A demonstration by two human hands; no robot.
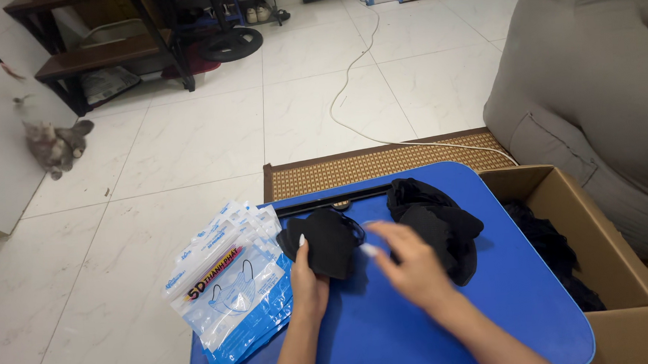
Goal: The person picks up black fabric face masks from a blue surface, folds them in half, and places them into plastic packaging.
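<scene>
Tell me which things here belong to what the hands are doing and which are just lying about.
In use:
left hand holding a black face mask
right hand beside the pile of black masks
stack of mask packets
blue table
cardboard box

Lying about:
cat
white cable
weight plate
beanbag

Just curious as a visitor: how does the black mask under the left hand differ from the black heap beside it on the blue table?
The single mask lies flat, pinned by the left hand; the heap is bunched, larger and untouched. The right hand hovers blurred between them. Both are black, on the blue table.
</scene>
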